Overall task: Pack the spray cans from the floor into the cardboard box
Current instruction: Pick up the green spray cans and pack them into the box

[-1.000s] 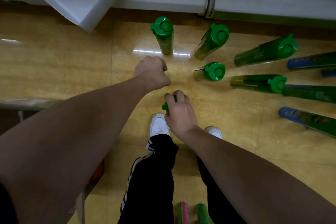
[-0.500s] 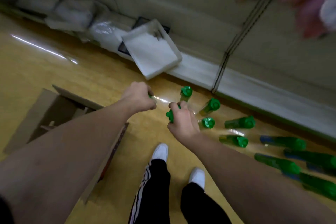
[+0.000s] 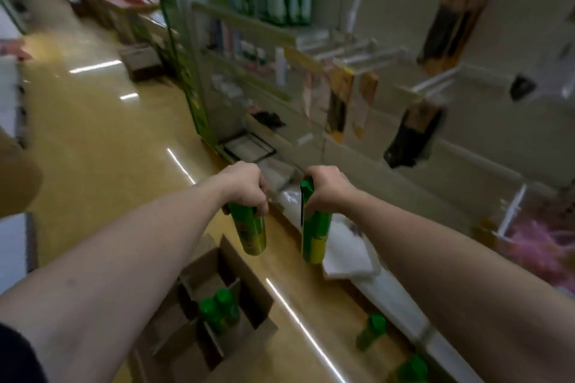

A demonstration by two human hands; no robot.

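Gripped left can (image 3: 250, 232) mid-frame, fingers of left hand (image 3: 247, 188) curled round its top. Gripped right can (image 3: 314, 235) likewise in right hand (image 3: 327, 189).

A shop aisle: long shelves (image 3: 249, 28) stocked with rows of bottles (image 3: 286, 0) (blurred), packaged goods (image 3: 340, 102) hanging from white pegs (image 3: 342, 53), a glossy tan floor (image 3: 93, 165) stretching away.

Both bare forearms stretch toward 12 o'clock. Left hand (image 3: 245, 188) grips a spray can (image 3: 250, 232) by its top; right hand (image 3: 329, 188) grips a second can (image 3: 314, 233) likewise.
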